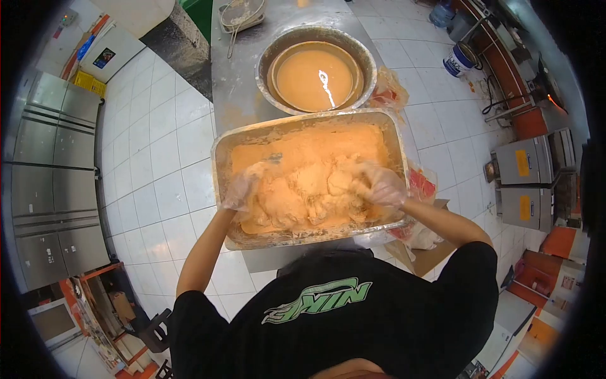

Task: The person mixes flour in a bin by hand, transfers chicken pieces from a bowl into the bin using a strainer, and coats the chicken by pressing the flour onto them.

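Observation:
A large metal tray (219, 155) holds orange-tinted flour (309, 142) and several flour-coated pieces (281, 201) that look like raw chicken. My left hand (242, 189), in a clear plastic glove, is at the tray's left side. Its fingers stretch over the flour beside the pieces, their tips dusted and hard to make out. On the right, my gloved right hand (382, 186) is over the pieces with its fingers apart and slightly blurred. Neither hand shows a piece clearly gripped.
Behind the tray, a round metal basin (264, 69) holds a bowl of orange liquid (315, 76) on the steel table (237, 95). A wire strainer (243, 14) lies at the back left. Plastic bags (388, 88) and a cardboard box (404, 258) are at the right.

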